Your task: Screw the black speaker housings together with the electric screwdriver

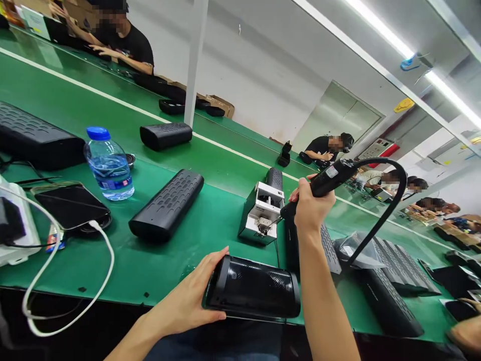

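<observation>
My left hand (191, 296) grips the left end of a black speaker-like housing (255, 288) at the table's front edge, its glossy face turned up. My right hand (313, 213) is wrapped round a black electric screwdriver (332, 176), whose thick cable loops over to the right. The screwdriver points down and left, its bit at the front of a small white-and-black screw feeder (248, 218). Whether a screw sits on the bit is too small to tell. Behind my right forearm, another black housing (291, 240) is partly hidden.
Left of the feeder lies a black housing (169, 205). Further left are a water bottle (110, 168), a phone (71, 205) and a white cable (108, 250). Several housings (398, 265) and a plastic bag (361, 250) lie right. Other people sit along the green table (225, 173).
</observation>
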The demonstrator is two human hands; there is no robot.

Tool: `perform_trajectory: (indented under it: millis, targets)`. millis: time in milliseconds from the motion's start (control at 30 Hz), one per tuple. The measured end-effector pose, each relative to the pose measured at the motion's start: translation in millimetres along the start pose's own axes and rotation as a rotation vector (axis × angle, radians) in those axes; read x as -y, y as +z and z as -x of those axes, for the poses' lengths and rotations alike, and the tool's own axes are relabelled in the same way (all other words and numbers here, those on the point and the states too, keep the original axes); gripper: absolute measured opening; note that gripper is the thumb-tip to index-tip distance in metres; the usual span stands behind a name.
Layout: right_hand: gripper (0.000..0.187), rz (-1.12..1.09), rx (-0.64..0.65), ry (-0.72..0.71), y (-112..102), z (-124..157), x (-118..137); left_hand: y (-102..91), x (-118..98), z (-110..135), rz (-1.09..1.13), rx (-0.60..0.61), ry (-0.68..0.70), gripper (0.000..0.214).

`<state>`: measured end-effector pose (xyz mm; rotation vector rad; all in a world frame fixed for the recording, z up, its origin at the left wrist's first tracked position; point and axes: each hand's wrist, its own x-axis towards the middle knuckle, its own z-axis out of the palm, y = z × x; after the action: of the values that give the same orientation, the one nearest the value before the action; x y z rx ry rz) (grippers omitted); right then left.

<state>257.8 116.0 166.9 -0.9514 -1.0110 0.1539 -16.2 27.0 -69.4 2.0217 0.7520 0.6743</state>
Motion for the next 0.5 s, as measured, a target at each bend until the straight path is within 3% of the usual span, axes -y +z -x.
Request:
perform_trajectory:
  millis: [267, 500]
  targets:
    - [0.029, 0.011, 0.033, -0.03, 3.7, 1.0, 1.7, 2.4, -5.8, -0.7, 0.036, -0.028, 0.017, 0.142]
    - [0.036, -0.034, 0.453, 0.086, -2.6, -4.6, 5.5, 1.6, -9.0, -1.8, 0.027, -0.065, 0.03, 0.138]
